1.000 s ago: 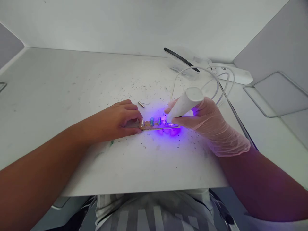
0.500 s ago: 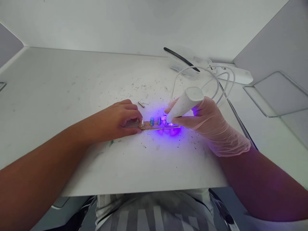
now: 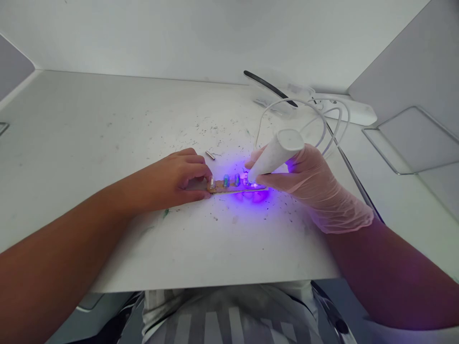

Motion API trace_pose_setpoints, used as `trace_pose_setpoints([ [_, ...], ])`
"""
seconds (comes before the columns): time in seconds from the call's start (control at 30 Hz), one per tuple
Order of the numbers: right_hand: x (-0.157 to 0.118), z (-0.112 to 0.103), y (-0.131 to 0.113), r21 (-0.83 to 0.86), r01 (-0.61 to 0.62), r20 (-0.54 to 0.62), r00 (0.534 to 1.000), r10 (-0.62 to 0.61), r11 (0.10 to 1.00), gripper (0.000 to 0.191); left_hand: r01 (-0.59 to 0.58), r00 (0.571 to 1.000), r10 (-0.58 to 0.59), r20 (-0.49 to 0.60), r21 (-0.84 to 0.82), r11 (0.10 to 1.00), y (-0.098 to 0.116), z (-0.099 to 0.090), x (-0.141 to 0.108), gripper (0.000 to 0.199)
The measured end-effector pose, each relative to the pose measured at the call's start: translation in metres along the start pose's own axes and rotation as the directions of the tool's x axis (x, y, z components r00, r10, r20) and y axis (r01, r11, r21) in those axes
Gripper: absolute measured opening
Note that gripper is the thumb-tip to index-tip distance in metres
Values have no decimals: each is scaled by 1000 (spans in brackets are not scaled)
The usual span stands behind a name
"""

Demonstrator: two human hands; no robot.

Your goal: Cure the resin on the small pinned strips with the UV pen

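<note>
My bare left hand [image 3: 190, 177] pinches the left end of a narrow nail display strip [image 3: 219, 189] lying on the table. Several shiny false nails stand along it, among them a clear one [image 3: 213, 182] by my fingertips and a blue-green one [image 3: 226, 180]. My right hand [image 3: 304, 177], in a thin translucent glove, is closed round a white hand-held UV lamp [image 3: 278, 150]. The lamp tilts down to the strip's right end and throws violet light there. Its tip and my fingers partly hide the nails at that end.
A small metal cylinder [image 3: 210, 155] lies behind the strip, amid scattered dark specks. White cable loops [image 3: 339, 119] run to a white device [image 3: 353, 111] at the back right. Near it are a black curved bar [image 3: 268, 86] and a clear packet [image 3: 278, 105]. A wire frame [image 3: 398, 167] stands far right.
</note>
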State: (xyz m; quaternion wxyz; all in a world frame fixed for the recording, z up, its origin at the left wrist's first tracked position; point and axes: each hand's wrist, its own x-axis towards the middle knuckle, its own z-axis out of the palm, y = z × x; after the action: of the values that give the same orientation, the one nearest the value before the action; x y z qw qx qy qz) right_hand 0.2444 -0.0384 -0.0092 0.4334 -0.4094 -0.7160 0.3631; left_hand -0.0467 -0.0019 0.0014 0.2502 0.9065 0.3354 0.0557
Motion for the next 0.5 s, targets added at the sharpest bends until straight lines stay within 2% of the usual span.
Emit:
trace_pose_setpoints([
  [0.5,-1,0,0,11,-7,6,1000,7,1000,15,-3,1000,3,3,11,1000,0,-1,-1,29],
])
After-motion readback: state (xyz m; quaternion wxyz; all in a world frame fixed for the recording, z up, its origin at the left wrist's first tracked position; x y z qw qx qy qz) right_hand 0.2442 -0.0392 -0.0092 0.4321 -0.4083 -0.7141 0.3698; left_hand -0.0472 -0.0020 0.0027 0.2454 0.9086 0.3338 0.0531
